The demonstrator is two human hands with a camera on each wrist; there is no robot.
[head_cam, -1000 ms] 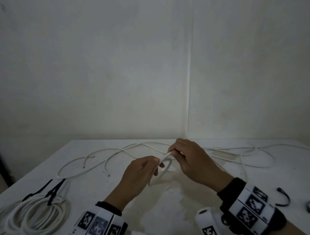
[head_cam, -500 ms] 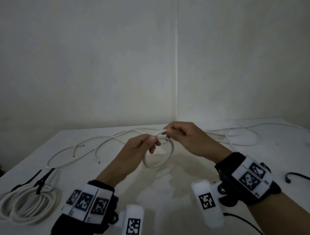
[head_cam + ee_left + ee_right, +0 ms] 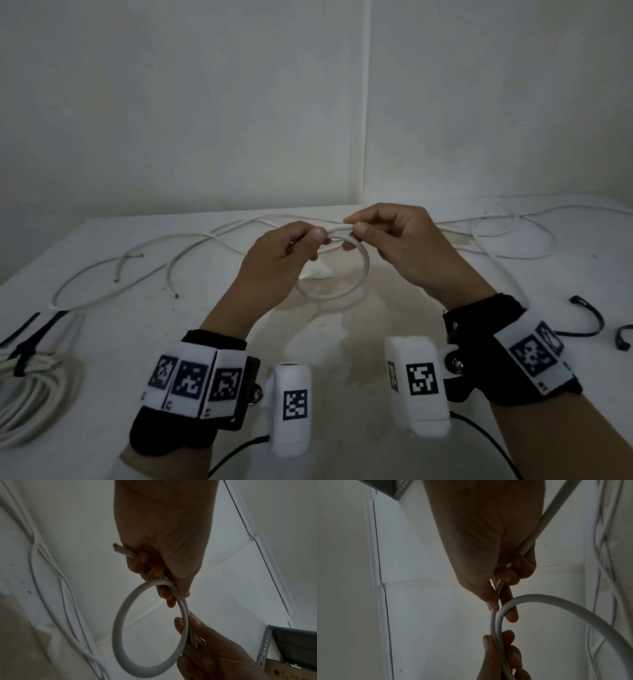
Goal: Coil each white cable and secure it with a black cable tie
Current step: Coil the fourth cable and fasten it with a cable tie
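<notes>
White walls meet in a corner behind a white table, above whose middle a white cable is held in a single small loop. The overlap at the loop's top is pinched from the left by the left hand, thumb against curled fingers, with the cut end seen poking out behind the fingers in the left wrist view. The same overlap is pinched from the right by the right hand, and the free run is led off past its palm toward the far right of the table. The cable is judged light and fairly stiff, likely to spring open if released, so it is best held at the crossing. More loose cables are spread across the far side. A finished coil, bound with a black tie, is seen at the near left; spare black cable ties lie at the right.
</notes>
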